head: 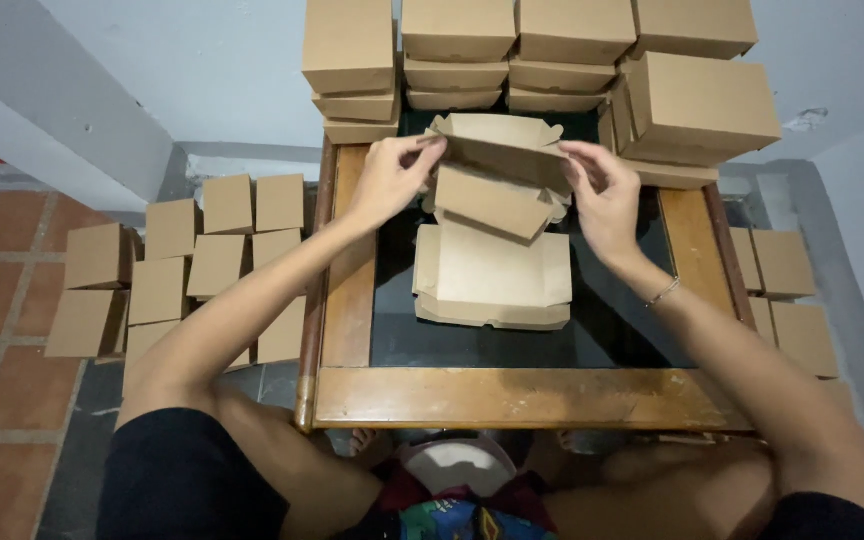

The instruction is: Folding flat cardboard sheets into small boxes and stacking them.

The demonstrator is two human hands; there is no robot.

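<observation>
Both hands, left (pixel 389 178) and right (pixel 604 192), pinch the half-folded brown cardboard box (pixel 497 180) by its side flaps; probably light, thin, easily creased.

in front of me stands a low wooden table (pixel 512 398) with a dark glass top (pixel 472 345). at its far end finished brown boxes (pixel 572 35) are stacked in several piles against the pale wall (pixel 202 70), some leaning at the right. on the floor to my left more closed boxes (pixel 187 265) sit close together in rough rows on the reddish tiles (pixel 2 300). to my right a few more boxes (pixel 787 295) lie along the grey floor (pixel 852 230). a silver bracelet (pixel 662 292) hangs at my wrist, and black shorts (pixel 182 480) cover my thighs.
</observation>
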